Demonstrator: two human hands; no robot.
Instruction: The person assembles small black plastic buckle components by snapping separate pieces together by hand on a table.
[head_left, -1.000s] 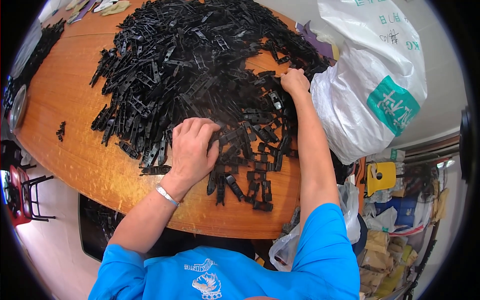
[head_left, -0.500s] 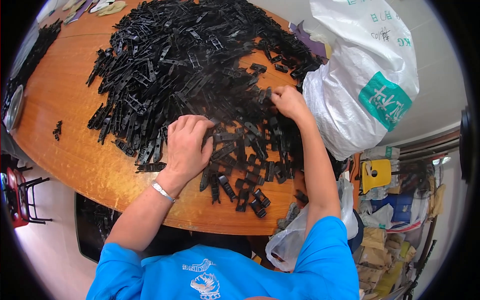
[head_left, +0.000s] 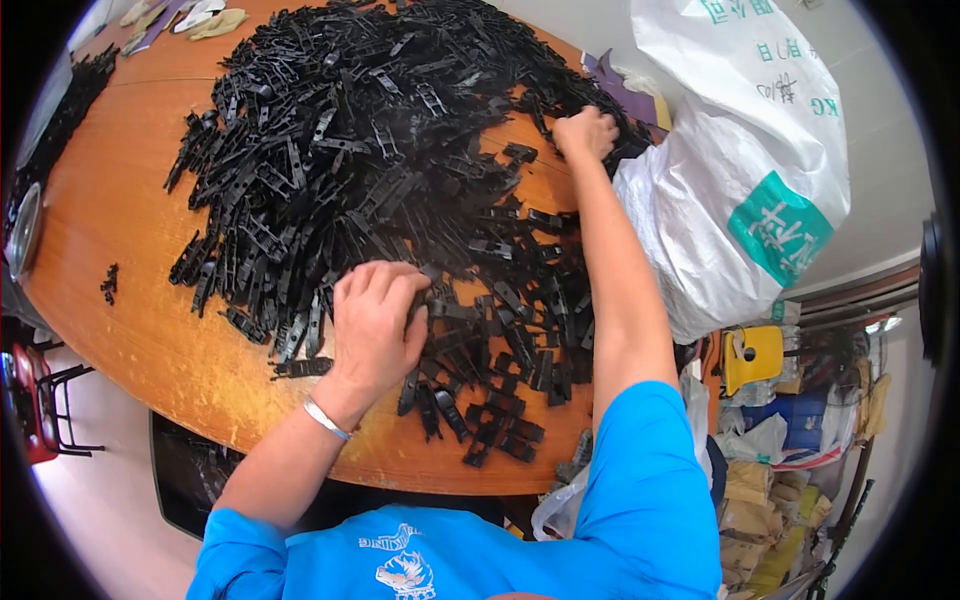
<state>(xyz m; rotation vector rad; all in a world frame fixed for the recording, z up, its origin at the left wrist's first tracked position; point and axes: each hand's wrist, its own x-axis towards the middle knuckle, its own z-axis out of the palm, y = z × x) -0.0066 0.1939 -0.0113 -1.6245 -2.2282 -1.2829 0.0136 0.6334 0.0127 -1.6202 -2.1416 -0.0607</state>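
Note:
A large heap of black plastic clip-like parts [head_left: 300, 150] covers the middle of the wooden table [head_left: 110, 215]. My left hand [head_left: 375, 320], with a silver bracelet at the wrist, rests at the heap's near edge. Its fingers are curled together, and a dark part shows by the fingertips; what lies inside the grip is hidden. Stretched out to the far right, my right hand [head_left: 587, 135] is over the heap's edge beside the white sack, its bent fingers apart and touching the parts. Shorter black parts [head_left: 505, 405] lie loosely between my forearms near the table's front edge.
A big white woven sack [head_left: 690, 190] stands right of the heap, close to my right forearm. A small cluster of black bits [head_left: 109, 284] sits at the left. Gloves [head_left: 215, 22] lie at the far left. Shelving with a yellow container [head_left: 752, 358] is at the right.
My right hand has moved away from me, from the middle right of the heap to its far right edge. My left hand has barely moved. Some of the near loose parts lie differently.

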